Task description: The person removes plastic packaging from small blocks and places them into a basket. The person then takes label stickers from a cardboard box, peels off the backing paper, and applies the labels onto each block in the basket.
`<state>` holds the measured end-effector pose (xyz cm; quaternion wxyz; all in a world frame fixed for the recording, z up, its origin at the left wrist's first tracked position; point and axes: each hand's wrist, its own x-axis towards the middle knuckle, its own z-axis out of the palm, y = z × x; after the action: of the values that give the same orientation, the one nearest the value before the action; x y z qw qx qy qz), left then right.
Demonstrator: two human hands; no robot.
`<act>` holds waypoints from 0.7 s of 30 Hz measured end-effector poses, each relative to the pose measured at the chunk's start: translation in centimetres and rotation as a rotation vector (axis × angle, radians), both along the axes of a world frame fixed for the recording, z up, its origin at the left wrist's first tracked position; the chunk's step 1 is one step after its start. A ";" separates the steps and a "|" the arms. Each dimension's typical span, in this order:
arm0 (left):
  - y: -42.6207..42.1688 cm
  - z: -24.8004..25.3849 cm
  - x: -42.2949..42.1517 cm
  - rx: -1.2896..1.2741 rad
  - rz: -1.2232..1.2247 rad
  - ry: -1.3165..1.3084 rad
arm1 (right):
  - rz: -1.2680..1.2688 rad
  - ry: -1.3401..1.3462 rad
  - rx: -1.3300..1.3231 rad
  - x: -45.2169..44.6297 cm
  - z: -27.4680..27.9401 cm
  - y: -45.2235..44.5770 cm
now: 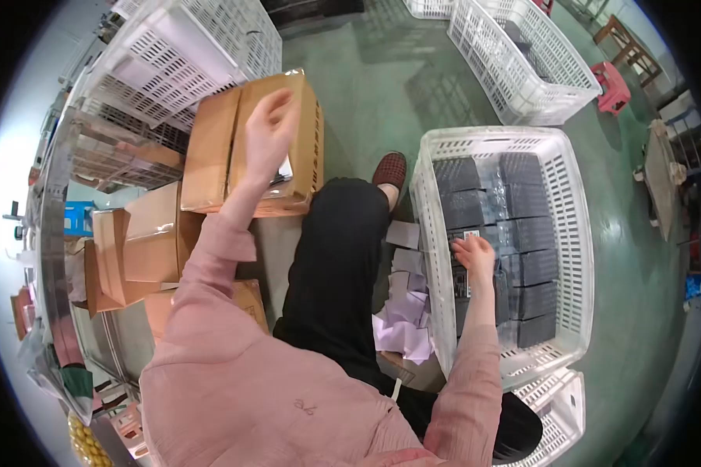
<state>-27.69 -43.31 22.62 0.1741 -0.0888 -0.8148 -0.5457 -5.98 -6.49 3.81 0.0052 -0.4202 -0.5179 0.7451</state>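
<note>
My left hand (271, 132) is raised over a taped brown cardboard box (210, 144), its fingers curled in; whether anything small is between them is too small to see. Under that wrist, a white sheet (285, 171) lies partly hidden on the box. My right hand (477, 255) is over the white plastic crate (580, 233), fingers pinched together at a small white printed label (472, 233). Dark grey boxes (533, 265) stand in rows in the crate, some in clear wrap. More labels show on the boxes beside my right hand.
Lilac-white papers (405, 303) lie between my leg and the crate. Another white crate (514, 62) stands at the back right, near a red stool (611, 87). White crates (187, 54) and open cartons (148, 241) are on the left.
</note>
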 end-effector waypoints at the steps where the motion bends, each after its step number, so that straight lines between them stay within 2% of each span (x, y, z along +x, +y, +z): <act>1: -4.7 -4.2 -1.8 -0.205 0.134 0.016 | -0.063 -0.003 0.132 0.4 -2.0 1.3; 2: -8.6 -7.4 -3.0 -0.406 0.271 0.031 | -0.128 -0.004 0.264 0.8 -3.5 2.6; 4: -11.9 -9.7 -1.8 -0.595 0.451 -0.212 | -0.040 0.013 0.487 1.9 -2.8 4.1; 6: -17.0 -15.9 -2.9 -0.658 0.378 -0.274 | 0.010 0.066 0.493 3.1 -1.8 4.9; 8: -14.2 -12.0 -0.4 -0.668 0.341 -0.556 | -0.018 0.133 0.426 4.1 2.4 3.5; 9: -14.2 -12.6 -0.3 -0.653 0.303 -0.422 | -0.011 0.139 0.430 4.5 3.1 3.1; 11: -14.2 -12.4 0.1 -0.632 0.292 -0.393 | -0.003 0.121 0.483 4.9 5.2 2.0; 12: -14.3 -12.7 0.1 -0.643 0.291 -0.285 | 0.018 0.141 0.531 5.2 5.2 1.8; 15: -13.9 -11.6 0.5 -0.555 0.296 -0.393 | 0.061 0.157 0.665 5.8 5.9 1.1; 18: -14.9 -13.4 -0.2 -0.652 0.400 -0.131 | 0.077 0.160 0.718 6.5 6.9 0.4; 19: -14.8 -13.3 -0.5 -0.650 0.396 -0.123 | 0.074 0.167 0.727 6.7 7.2 0.3; 21: -13.3 -11.0 -0.7 -0.414 0.460 -0.063 | 0.060 0.170 0.734 7.1 8.2 0.0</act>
<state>-28.37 -56.57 11.62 0.2459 0.0816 -0.9123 -0.3171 1.12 -6.52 12.06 0.1762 -0.3117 -0.7602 0.5421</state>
